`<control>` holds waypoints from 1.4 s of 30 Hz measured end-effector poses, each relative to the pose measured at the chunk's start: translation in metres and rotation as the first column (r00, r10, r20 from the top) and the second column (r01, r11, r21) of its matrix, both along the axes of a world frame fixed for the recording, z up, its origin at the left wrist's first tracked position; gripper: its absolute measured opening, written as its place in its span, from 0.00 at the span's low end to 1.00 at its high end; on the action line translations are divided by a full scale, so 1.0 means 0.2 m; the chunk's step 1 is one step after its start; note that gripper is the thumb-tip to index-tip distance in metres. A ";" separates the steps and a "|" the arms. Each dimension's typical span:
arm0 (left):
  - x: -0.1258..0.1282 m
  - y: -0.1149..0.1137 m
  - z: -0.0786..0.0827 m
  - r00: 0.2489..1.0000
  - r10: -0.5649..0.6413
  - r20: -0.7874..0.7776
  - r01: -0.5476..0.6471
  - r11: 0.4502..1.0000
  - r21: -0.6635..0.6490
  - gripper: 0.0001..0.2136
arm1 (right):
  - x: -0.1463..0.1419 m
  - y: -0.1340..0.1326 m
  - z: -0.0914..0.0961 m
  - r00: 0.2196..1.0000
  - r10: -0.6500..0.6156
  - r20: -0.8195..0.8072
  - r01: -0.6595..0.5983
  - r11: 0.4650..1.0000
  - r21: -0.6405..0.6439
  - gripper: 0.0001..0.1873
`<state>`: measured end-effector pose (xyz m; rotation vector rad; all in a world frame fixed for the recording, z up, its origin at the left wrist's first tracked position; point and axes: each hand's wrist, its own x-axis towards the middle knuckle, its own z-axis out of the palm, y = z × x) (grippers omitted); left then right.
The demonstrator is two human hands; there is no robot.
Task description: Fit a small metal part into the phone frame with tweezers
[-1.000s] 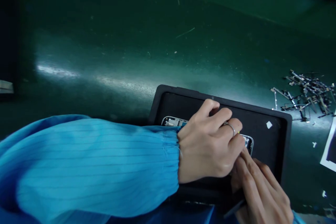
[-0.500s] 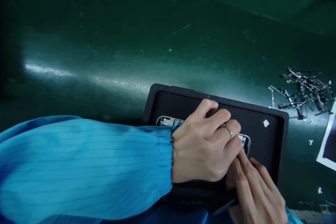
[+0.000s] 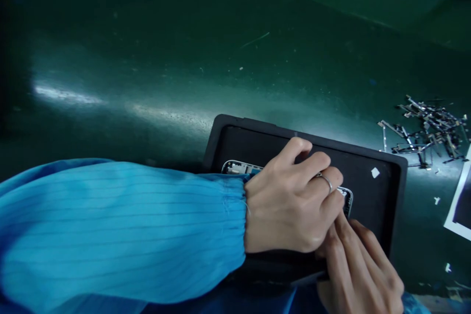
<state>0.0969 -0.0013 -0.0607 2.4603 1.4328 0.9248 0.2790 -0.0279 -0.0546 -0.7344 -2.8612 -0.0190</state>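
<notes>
My left hand, in a blue sleeve with a ring on one finger, lies curled over a phone frame that rests in a black tray. It covers most of the frame and presses it down. Only the frame's two rounded ends show, the right one beside my knuckles. My right hand comes in from the lower right, its fingertips at the frame's right end and touching my left hand. It grips a thin dark tool whose tip is hidden.
The tray lies on a dark green bench. A heap of small metal strips sits at the right, with scattered white scraps and the corner of a white-edged sheet. A white chip lies inside the tray.
Hardly anything moves: both hands stay on the phone frame in the tray, and the view shifts slightly.
</notes>
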 end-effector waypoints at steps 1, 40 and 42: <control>0.00 0.00 0.00 1.000 -0.001 0.005 0.001 1.000 -0.001 0.15 | 0.00 0.00 0.00 1.000 -0.003 0.012 0.003 1.000 0.000 0.19; -0.02 0.00 0.03 0.994 -0.026 0.106 0.065 0.920 -0.386 0.11 | -0.09 -0.01 -0.03 0.944 -0.242 -0.226 0.251 0.968 0.013 0.11; -0.02 0.01 0.03 0.994 -0.020 0.106 0.061 0.914 -0.401 0.10 | -0.10 -0.01 -0.03 0.942 -0.244 -0.232 0.255 0.967 0.019 0.11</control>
